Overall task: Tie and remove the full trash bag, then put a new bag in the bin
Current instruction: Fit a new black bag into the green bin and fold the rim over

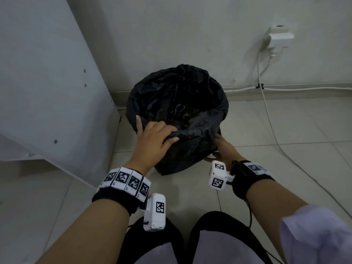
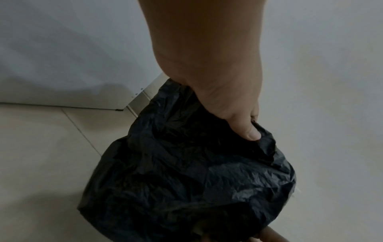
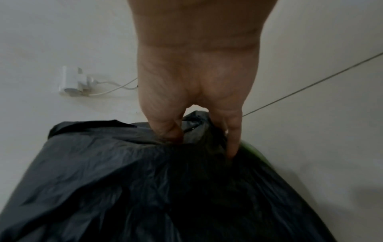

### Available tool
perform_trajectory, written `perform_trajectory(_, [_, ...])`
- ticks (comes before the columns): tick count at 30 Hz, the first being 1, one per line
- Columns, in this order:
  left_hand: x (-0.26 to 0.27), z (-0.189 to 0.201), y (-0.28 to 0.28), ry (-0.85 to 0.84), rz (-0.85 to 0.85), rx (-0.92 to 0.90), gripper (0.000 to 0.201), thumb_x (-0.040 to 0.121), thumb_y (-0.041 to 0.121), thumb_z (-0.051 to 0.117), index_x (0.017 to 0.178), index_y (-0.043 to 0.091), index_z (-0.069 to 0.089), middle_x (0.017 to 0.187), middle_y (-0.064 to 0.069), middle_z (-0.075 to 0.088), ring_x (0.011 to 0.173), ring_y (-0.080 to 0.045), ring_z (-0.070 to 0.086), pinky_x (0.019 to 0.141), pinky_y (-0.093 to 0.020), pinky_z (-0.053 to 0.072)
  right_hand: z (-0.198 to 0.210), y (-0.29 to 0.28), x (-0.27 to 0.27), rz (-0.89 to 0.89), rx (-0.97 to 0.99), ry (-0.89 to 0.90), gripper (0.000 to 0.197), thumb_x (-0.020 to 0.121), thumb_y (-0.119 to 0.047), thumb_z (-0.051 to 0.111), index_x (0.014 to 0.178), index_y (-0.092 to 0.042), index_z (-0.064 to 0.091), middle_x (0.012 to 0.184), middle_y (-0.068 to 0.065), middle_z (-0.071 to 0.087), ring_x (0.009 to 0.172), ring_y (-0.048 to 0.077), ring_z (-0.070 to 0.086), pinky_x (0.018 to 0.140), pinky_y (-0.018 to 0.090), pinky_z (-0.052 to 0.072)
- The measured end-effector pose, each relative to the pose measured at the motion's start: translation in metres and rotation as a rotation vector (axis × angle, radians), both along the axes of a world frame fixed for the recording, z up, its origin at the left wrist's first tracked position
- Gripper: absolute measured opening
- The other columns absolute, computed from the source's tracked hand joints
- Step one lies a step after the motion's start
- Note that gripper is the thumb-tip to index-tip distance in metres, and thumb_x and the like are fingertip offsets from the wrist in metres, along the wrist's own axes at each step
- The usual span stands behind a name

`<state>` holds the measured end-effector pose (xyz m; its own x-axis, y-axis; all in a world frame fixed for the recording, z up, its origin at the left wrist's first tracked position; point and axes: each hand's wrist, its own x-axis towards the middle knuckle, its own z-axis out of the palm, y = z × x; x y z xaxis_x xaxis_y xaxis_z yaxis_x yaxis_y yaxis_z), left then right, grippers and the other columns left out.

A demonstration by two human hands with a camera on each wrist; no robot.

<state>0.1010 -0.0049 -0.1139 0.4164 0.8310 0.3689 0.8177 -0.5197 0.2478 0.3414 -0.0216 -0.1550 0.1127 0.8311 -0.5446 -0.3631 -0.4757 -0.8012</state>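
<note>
While the crinkled black plastic trash bag (image 1: 177, 103) sits draped over the bin on the tiled floor (image 1: 266, 149), left hand (image 1: 154, 136) pinches its near rim. Left wrist: thumb (image 2: 248, 129) clamps plastic. Right wrist: right hand (image 3: 196, 91) fingers dig into a fold (green bin edge (image 3: 251, 147) peeks out).

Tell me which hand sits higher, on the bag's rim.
The left hand, gripping the near rim of the black bag; the right hand grips lower on the bag's side.

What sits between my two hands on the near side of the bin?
Only bunched black bag plastic over the rim, running from the left hand to the right hand; the head view shows it.
</note>
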Motion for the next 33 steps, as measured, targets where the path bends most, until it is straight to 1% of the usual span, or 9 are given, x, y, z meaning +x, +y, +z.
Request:
perform_trajectory(3, [0.000, -0.003, 0.003, 0.008, 0.013, 0.019, 0.038, 0.095, 0.056, 0.034, 0.110, 0.032, 0.061, 0.090, 0.012, 0.052, 0.099, -0.016, 0.051, 0.115, -0.062, -0.006, 0.004, 0.004, -0.004, -0.156, 0.002, 0.152, 0.011, 0.092, -0.008, 0.053, 0.101, -0.004, 0.057, 0.106, 0.014, 0.055, 0.093, 0.031, 0.061, 0.081, 0.035, 0.057])
perform_trajectory(6, [0.002, -0.004, 0.006, 0.008, 0.018, 0.036, 0.037, 0.095, 0.055, 0.036, 0.108, 0.032, 0.061, 0.090, 0.011, 0.053, 0.097, -0.017, 0.052, 0.115, -0.063, -0.003, 0.002, 0.007, -0.005, -0.233, -0.041, 0.091, 0.027, 0.100, -0.013, 0.041, 0.119, 0.001, 0.056, 0.112, 0.017, 0.063, 0.105, 0.037, 0.059, 0.068, 0.026, 0.050])
perform_trajectory(10, [0.009, -0.001, 0.008, 0.000, 0.039, 0.038, 0.038, 0.094, 0.056, 0.035, 0.108, 0.033, 0.060, 0.090, 0.011, 0.052, 0.099, -0.016, 0.050, 0.116, -0.061, -0.004, -0.003, -0.003, -0.019, -0.169, 0.175, 0.160, 0.072, 0.090, -0.064, 0.040, 0.139, -0.011, 0.046, 0.142, 0.005, 0.051, 0.123, 0.026, 0.053, 0.102, 0.037, 0.043])
perform_trajectory(13, [0.015, -0.001, 0.009, 0.008, 0.072, 0.048, 0.039, 0.093, 0.057, 0.034, 0.106, 0.032, 0.061, 0.091, 0.011, 0.053, 0.099, -0.017, 0.051, 0.116, -0.061, -0.003, -0.002, -0.014, -0.032, -0.063, 0.224, 0.076, 0.081, 0.071, -0.087, 0.030, 0.131, -0.037, 0.056, 0.138, -0.001, 0.055, 0.126, 0.028, 0.051, 0.101, 0.045, 0.045])
perform_trajectory(17, [0.020, 0.001, 0.009, 0.025, 0.104, 0.036, 0.038, 0.094, 0.057, 0.034, 0.104, 0.032, 0.060, 0.091, 0.010, 0.052, 0.101, -0.017, 0.049, 0.116, -0.061, -0.005, -0.008, -0.027, -0.037, -0.078, 0.231, -0.166, 0.052, 0.091, -0.052, 0.052, 0.122, -0.012, 0.063, 0.101, 0.005, 0.070, 0.074, 0.007, 0.066, 0.066, 0.023, 0.051])
perform_trajectory(23, [0.022, 0.004, 0.008, 0.016, 0.107, 0.004, 0.033, 0.095, 0.054, 0.040, 0.107, 0.031, 0.059, 0.093, 0.013, 0.047, 0.105, -0.016, 0.048, 0.116, -0.060, -0.008, -0.019, -0.028, -0.029, -0.097, 0.052, 0.118, 0.037, 0.097, -0.019, 0.051, 0.130, -0.004, 0.053, 0.122, 0.011, 0.063, 0.112, 0.027, 0.059, 0.104, 0.049, 0.043])
perform_trajectory(27, [0.011, -0.006, 0.009, -0.273, 0.075, 0.094, 0.037, 0.096, 0.044, 0.046, 0.128, 0.029, 0.053, 0.123, 0.001, 0.042, 0.122, -0.020, 0.042, 0.116, -0.061, 0.014, -0.017, -0.021, -0.025, -0.173, 0.014, 0.291, 0.026, 0.097, -0.013, 0.045, 0.121, -0.010, 0.055, 0.120, 0.014, 0.063, 0.111, 0.033, 0.058, 0.096, 0.051, 0.047])
perform_trajectory(30, [-0.004, -0.022, 0.001, -0.642, 0.380, 0.159, 0.046, 0.093, 0.015, 0.048, 0.138, 0.012, 0.042, 0.139, -0.015, 0.033, 0.128, -0.029, 0.040, 0.111, -0.034, 0.029, -0.016, -0.015, -0.026, -0.191, 0.017, 0.295, 0.027, 0.098, -0.009, 0.044, 0.122, -0.011, 0.055, 0.120, 0.013, 0.064, 0.109, 0.033, 0.060, 0.088, 0.048, 0.052])
perform_trajectory(33, [-0.011, -0.038, -0.003, -0.910, 0.743, -0.445, 0.066, 0.091, 0.008, 0.048, 0.150, 0.008, 0.017, 0.141, -0.021, 0.037, 0.100, -0.035, 0.060, 0.073, -0.022, 0.045, -0.017, -0.010, -0.028, -0.178, 0.007, 0.248, 0.035, 0.096, -0.002, 0.047, 0.130, -0.007, 0.049, 0.125, 0.016, 0.061, 0.111, 0.036, 0.060, 0.077, 0.045, 0.057])
